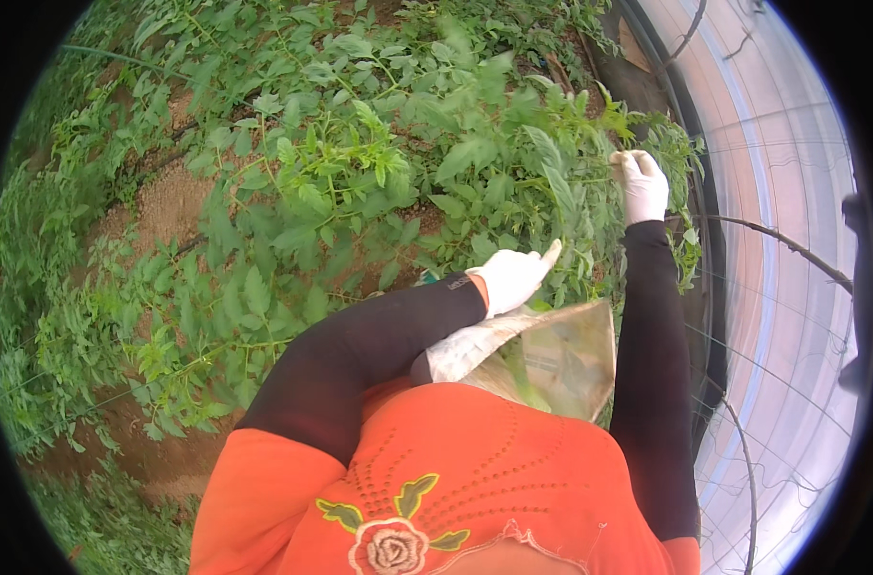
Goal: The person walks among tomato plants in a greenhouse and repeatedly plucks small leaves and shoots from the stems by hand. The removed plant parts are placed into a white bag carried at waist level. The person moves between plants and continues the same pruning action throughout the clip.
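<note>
My right hand (643, 185), in a white glove, reaches out at the right with its thumb and fingers pinched on a thin tomato shoot (610, 122). Closer to my body is my left hand (512, 279), gloved in white too, its foremost finger stretched toward the stem and leaves of a tomato plant (555, 180). Whether that fingertip grips anything cannot be made out. Just below the left hand, a worn pale bag (567, 343) hangs gaping at my waist, with some green matter visible inside. Black sleeves cover both forearms.
Dense leafy tomato plants (264, 187) spread ahead and to the left, over patches of brown soil (170, 198). Green twine (120, 59) runs through them. Along the right stands a translucent plastic greenhouse wall (753, 180) with wire mesh and a bent branch (781, 241) against it.
</note>
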`<state>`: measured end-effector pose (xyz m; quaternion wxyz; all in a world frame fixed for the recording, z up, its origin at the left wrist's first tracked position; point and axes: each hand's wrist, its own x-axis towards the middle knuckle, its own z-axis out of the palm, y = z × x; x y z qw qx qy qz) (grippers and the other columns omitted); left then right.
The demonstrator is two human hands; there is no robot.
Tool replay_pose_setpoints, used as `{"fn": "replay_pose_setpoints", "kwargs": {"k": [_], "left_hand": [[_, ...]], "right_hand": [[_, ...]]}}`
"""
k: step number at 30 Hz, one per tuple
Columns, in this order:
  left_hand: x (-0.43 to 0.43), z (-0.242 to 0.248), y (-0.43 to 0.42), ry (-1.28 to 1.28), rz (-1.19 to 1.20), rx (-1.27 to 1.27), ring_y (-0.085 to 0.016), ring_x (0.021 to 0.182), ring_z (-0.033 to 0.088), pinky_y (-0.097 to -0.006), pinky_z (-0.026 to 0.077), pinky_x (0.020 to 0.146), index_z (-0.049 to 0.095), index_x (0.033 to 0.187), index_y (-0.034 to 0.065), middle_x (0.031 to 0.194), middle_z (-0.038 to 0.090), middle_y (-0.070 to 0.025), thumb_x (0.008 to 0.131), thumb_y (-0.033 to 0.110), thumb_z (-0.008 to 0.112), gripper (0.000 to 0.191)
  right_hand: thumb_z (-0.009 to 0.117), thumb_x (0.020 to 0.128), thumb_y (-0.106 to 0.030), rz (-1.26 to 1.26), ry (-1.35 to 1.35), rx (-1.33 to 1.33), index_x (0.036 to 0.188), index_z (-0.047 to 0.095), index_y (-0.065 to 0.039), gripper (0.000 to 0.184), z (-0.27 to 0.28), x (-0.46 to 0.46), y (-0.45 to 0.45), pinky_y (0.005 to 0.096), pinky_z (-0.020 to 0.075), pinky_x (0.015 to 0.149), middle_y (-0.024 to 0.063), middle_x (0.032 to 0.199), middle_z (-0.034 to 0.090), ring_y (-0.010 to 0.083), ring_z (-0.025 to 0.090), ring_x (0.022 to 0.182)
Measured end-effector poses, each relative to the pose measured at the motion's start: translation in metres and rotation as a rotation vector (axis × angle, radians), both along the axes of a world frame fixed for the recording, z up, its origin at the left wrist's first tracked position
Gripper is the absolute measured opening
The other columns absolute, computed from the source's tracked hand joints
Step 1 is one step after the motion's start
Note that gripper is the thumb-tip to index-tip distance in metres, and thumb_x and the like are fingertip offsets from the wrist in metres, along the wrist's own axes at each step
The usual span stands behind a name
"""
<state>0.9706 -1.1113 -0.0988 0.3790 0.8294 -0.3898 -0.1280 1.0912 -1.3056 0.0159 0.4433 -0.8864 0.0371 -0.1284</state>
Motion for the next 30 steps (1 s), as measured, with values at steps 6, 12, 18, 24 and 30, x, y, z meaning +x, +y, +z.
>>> {"fn": "replay_pose_setpoints", "kwargs": {"k": [6, 12, 18, 24, 30], "left_hand": [[-0.005, -0.008, -0.003, 0.117, -0.049, -0.095, -0.039, 0.087, 0.062, -0.044, 0.05, 0.079, 0.016, 0.152, 0.0015, 0.101, 0.059, -0.0224, 0.089, 0.015, 0.057, 0.077], [0.061, -0.025, 0.051, 0.452, 0.46, -0.757, -0.027, 0.113, 0.058, -0.035, 0.046, 0.097, 0.048, 0.137, 0.0006, 0.125, 0.059, -0.0163, 0.094, 0.03, 0.059, 0.054], [0.165, -0.01, 0.056, 0.861, 0.562, -0.911, -0.026, 0.1, 0.062, -0.0359, 0.048, 0.089, 0.063, 0.122, 0.0059, 0.115, 0.066, -0.0127, 0.095, 0.031, 0.059, 0.037], [0.219, -0.013, 0.004, 0.267, 0.28, -0.054, -0.025, 0.078, 0.062, -0.0335, 0.048, 0.069, 0.066, 0.104, -0.0006, 0.087, 0.067, -0.0133, 0.086, 0.03, 0.066, 0.035], [0.156, -0.005, -0.068, -0.445, 0.636, 0.619, -0.025, 0.101, 0.054, -0.0443, 0.041, 0.092, 0.066, 0.114, 0.0092, 0.103, 0.063, -0.0086, 0.088, 0.021, 0.057, 0.031]], "right_hand": [[0.059, 0.094, -0.013, -0.017, 0.028, 0.01, 0.089, 0.066, -0.003, 0.014, -0.002, -0.017, -0.001, 0.0215, 0.0445, 0.069, 0.0002, 0.083, 0.067, 0.0062, 0.055, 0.072], [0.061, 0.091, -0.018, 0.015, -0.011, -0.134, 0.089, 0.067, -0.005, 0.015, -0.004, -0.028, 0.015, 0.0268, 0.0468, 0.069, 0.0067, 0.078, 0.065, 0.0119, 0.057, 0.07], [0.057, 0.091, -0.027, 0.117, -0.072, -0.351, 0.093, 0.065, -0.008, 0.02, -0.002, -0.042, 0.033, 0.0394, 0.0501, 0.073, 0.0139, 0.087, 0.066, 0.0313, 0.064, 0.079], [0.053, 0.093, -0.027, 0.174, -0.086, -0.426, 0.098, 0.064, -0.01, 0.021, -0.004, -0.054, 0.052, 0.0411, 0.0506, 0.076, 0.0129, 0.09, 0.065, 0.0329, 0.064, 0.085], [0.049, 0.096, -0.03, 0.213, -0.19, -0.367, 0.107, 0.064, -0.011, 0.026, -0.008, -0.057, 0.058, 0.0396, 0.0511, 0.078, 0.0116, 0.098, 0.066, 0.0312, 0.064, 0.089]]}}
